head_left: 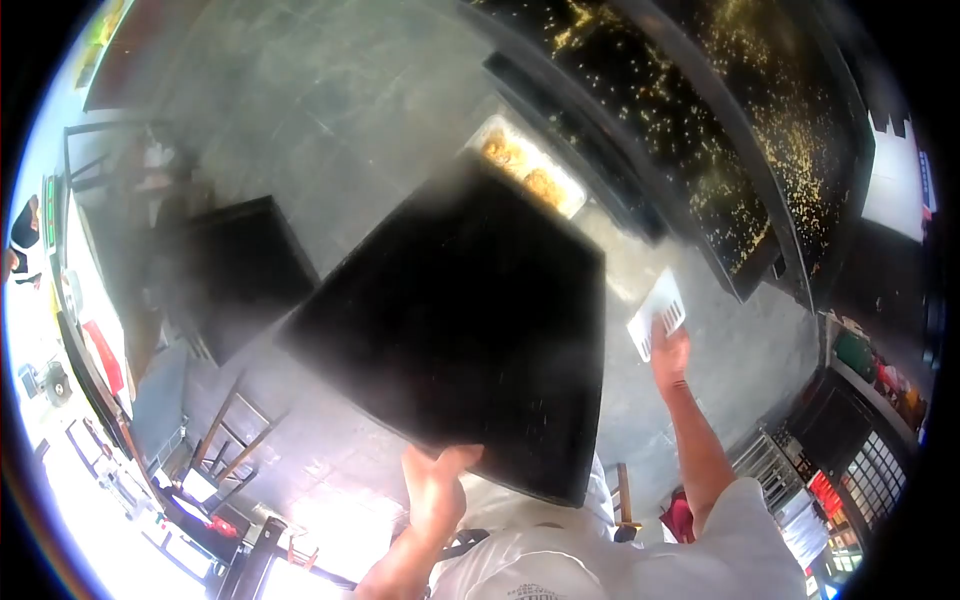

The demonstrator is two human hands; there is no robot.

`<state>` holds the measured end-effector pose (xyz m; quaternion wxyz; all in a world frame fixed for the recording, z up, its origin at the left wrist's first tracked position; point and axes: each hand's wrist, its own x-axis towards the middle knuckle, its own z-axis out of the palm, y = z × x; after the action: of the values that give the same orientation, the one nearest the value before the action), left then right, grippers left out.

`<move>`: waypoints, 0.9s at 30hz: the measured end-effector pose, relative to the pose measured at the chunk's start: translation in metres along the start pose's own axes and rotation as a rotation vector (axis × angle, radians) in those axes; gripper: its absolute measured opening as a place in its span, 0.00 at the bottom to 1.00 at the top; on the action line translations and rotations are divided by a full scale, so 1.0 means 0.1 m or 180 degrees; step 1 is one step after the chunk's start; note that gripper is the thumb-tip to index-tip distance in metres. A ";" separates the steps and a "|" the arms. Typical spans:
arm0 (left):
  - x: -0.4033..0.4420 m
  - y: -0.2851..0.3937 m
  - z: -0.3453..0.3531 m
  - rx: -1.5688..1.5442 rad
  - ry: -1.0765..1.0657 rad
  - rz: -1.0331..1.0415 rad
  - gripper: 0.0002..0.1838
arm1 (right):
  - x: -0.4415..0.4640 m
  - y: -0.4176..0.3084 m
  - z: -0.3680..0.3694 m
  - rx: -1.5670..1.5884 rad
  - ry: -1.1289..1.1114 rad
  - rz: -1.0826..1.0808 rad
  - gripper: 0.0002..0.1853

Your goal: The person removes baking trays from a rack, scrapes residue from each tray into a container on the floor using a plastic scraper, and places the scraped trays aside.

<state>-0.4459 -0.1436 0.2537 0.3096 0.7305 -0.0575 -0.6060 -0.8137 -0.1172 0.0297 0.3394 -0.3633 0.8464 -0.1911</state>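
My left hand [437, 490] grips the near edge of a large black tray [460, 320], with the thumb lying on top. The tray is held tilted in front of my body, and its dark surface looks bare. In my right hand [672, 358] is a white slotted scraper [655, 312], held out to the right of the tray and apart from it. Past the tray's far corner stands a white container [577, 207] with clumps of yellow-brown food, partly hidden by the tray.
Long black trays [640, 125] scattered with yellow crumbs stand at the upper right. Another black tray or panel [245, 265] is on the left. A wooden frame [240, 430] stands at lower left, a metal rack [765, 460] at lower right. Haze or steam blurs parts of the view.
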 end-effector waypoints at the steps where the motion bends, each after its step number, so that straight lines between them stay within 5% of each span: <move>1: 0.02 -0.01 0.01 0.0093 0.0067 -0.0033 0.13 | 0.03 0.02 0.02 -0.0090 0.0033 -0.0191 0.17; 3: 0.08 -0.11 0.01 0.0288 0.0226 -0.0110 0.12 | 0.06 0.12 0.13 -0.0264 0.0071 -0.0565 0.18; 11: 0.34 -0.20 -0.38 -0.0150 0.0549 -0.0130 0.12 | -0.12 0.12 0.41 0.0026 -0.0566 -0.0202 0.19; 13: 0.42 -0.06 -0.66 0.0095 0.0759 -0.0080 0.05 | -0.09 0.42 0.47 0.0072 -0.0822 -0.0025 0.19; 16: 0.58 0.16 -1.30 0.0635 0.0925 0.0230 0.15 | -0.08 0.62 0.62 0.0267 -0.0926 -0.0262 0.19; 27: 1.56 1.31 -3.07 0.1495 0.1590 0.0925 0.15 | -0.14 -0.23 0.91 0.0093 -0.1053 -0.0472 0.18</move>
<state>-0.0850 -0.2031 0.2118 0.2209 0.8912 -0.2207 -0.3290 -0.7302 -0.1287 -0.0148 0.4642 -0.4462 0.7470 -0.1654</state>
